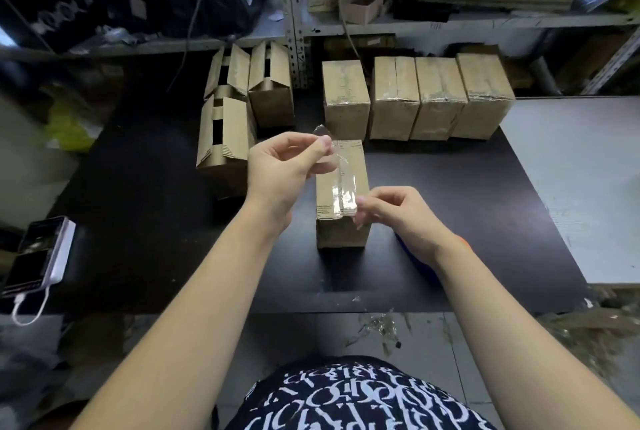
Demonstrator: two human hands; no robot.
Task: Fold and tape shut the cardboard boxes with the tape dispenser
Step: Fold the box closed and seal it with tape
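Obscured: blue obj. w/ orange bit (417, 263) lies on the black table (138, 215) under the right wrist, mostly covered by the forearm; can't ID. Shelf contents at top are blurred, not legible. Phone (33, 256) at left edge w/ white pack and cable; screen dark, detail unreadable. The far end of the tape strip (344, 187), past the left thumb, is near-invisible vs. the background. Materials: table top is matte black and flat; grey tabletop (571, 170) abuts it at right. Cardboard is brown, matte, w/ printed dashes along the edges. Tape is clear, glossy, wrinkled, and catches light. Clear scraps (379, 325) lie on the floor below the table edge. Task item: cardboard box (341, 234) stands mid-table, centre of view, flaps folded shut, long rectangular top. The strip runs lengthwise over the top seam; pressed down or just above it, can't tell. Left hand (287, 170) pinches the far end btw. thumb and forefinger, other fingers loosely curled. Right hand (401, 213) pinches the near end at the box's front top edge, fingers curled together. Behind-left: 3 open boxes (223, 139), flaps up. Behind-right: row of taped boxes (438, 97), touching side by side, w/ one more slightly apart to their left.
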